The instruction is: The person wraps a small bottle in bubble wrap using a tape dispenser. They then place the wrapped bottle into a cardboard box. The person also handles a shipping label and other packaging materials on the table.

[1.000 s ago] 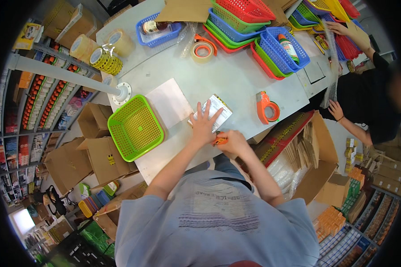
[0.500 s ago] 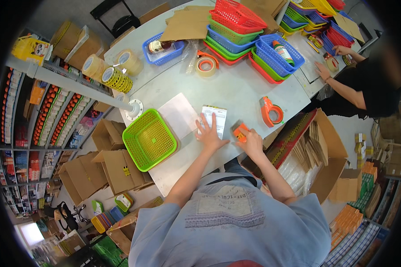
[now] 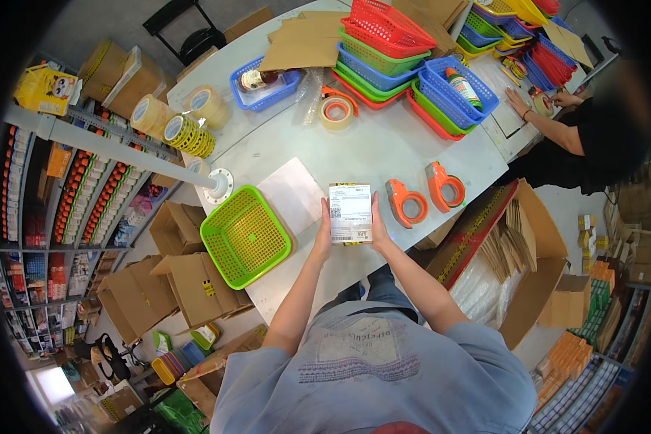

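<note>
One pale table [image 3: 383, 148] spreads before you, with a green basket [image 3: 265, 269] at its left near edge and a white sheet [image 3: 293, 188] lying just beside the basket. Right of the sheet, over the table's near part, is the box [image 3: 351, 212], labelled face up, and two orange tape dispensers [image 3: 396, 194] lie farther right, near each other. Your left hand [image 3: 325, 228] and right hand [image 3: 378, 226], fingers fairly straight, hold the box between them by its opposite sides.
</note>
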The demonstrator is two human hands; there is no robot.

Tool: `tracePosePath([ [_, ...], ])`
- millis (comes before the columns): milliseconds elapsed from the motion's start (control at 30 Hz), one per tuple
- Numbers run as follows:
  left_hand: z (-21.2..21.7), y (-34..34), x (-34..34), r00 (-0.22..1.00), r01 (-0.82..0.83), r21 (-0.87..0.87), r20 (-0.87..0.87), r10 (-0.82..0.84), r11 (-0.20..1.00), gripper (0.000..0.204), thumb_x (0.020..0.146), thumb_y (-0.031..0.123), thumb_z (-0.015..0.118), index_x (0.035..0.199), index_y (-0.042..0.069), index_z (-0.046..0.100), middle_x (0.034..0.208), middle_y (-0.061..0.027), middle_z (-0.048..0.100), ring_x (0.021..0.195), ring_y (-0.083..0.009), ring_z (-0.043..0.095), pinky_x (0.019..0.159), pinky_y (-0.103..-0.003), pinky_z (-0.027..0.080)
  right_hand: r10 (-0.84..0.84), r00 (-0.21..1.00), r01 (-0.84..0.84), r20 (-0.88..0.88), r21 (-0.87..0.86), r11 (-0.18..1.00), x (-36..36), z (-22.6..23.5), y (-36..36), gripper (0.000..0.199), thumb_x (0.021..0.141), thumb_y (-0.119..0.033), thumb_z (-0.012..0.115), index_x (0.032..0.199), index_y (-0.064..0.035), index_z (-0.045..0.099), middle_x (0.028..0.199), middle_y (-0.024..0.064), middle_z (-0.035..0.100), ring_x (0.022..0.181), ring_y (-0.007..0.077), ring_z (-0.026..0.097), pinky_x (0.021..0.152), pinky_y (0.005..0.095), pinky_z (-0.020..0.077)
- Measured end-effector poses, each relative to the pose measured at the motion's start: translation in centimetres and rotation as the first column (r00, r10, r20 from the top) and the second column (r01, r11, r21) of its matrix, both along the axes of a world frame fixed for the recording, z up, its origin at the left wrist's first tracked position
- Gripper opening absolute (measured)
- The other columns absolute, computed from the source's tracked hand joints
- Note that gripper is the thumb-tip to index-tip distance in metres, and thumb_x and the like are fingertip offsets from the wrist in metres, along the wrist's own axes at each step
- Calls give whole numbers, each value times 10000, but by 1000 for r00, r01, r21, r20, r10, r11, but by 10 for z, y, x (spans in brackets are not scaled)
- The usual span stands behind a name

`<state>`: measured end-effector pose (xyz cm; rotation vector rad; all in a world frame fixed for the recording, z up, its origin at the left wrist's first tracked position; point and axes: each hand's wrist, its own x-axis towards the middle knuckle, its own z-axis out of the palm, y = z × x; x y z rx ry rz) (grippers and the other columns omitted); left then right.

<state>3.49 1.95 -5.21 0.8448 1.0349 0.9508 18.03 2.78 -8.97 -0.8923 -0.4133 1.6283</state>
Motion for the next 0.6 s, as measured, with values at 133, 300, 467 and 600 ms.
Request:
tracePosePath([
  [133,-16,2,5,986,-71,-225,132,103,972,668,977,522,268,1465,74,178,1489,-95,273,1346,-219,301,1102,-346,251,47,999,-47,-14,-43,998,2,14,-8,658,961,-363,446,1467,-60,153,1437,112,332,1298,202,366,1046,324,339],
  [300,49,-3,29,987,15,-123,159,5,992,612,982,501,284,1398,57,352,1375,-109,453,1240,-222,454,1044,-349,349,-12,993,9,116,22,1000,37,92,-44,821,846,-171,654,1472,-87,130,1395,108,370,1262,187,394,1017,327,367],
  [467,106,-22,95,972,232,103,-73,-225,967,700,951,598,208,1471,130,199,1411,-106,368,1184,-220,459,924,-352,388,72,989,-86,-127,-108,990,124,159,-136,865,810,-231,694,1472,-96,154,1392,96,401,1249,188,426,1015,336,371],
  [600,81,-20,119,888,404,66,-265,-375,912,598,959,501,353,1423,124,327,1299,-80,471,1001,-135,504,767,-265,368,256,964,-213,70,-369,905,219,218,-229,886,768,-252,723,1465,-75,206,1395,114,421,1250,213,439,1037,332,353],
])
